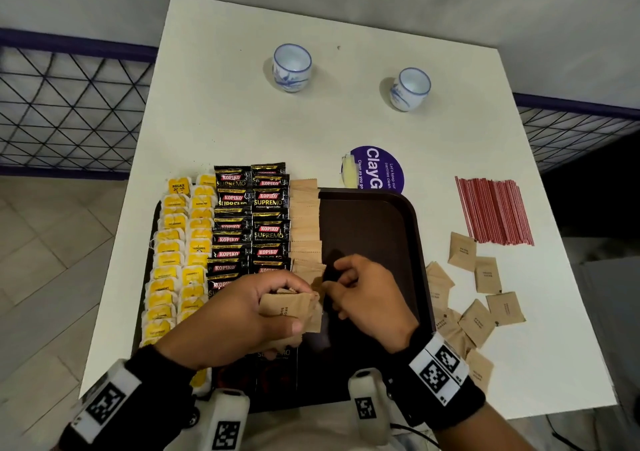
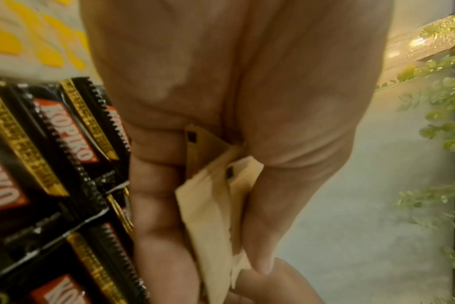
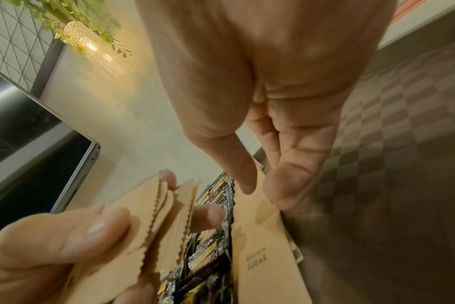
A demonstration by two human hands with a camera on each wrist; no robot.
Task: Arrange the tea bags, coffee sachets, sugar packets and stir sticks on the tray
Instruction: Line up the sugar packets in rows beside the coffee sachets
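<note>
A dark tray (image 1: 367,229) holds two columns of yellow tea bags (image 1: 180,253), two columns of black Kopiko coffee sachets (image 1: 249,222) and one row of brown sugar packets (image 1: 304,229). My left hand (image 1: 294,307) grips a small stack of sugar packets (image 1: 304,315) over the tray's near part; the same stack (image 2: 213,216) sits between thumb and fingers in the left wrist view. My right hand (image 1: 327,286) is right beside it, thumb and forefinger pinching one sugar packet (image 3: 262,257) at the near end of the row. Red stir sticks (image 1: 495,211) lie on the table to the right.
Several loose sugar packets (image 1: 481,295) are scattered on the white table right of the tray. Two white-and-blue cups (image 1: 292,66) (image 1: 409,88) stand at the back. A purple round sticker (image 1: 377,168) lies behind the tray. The tray's right half is bare.
</note>
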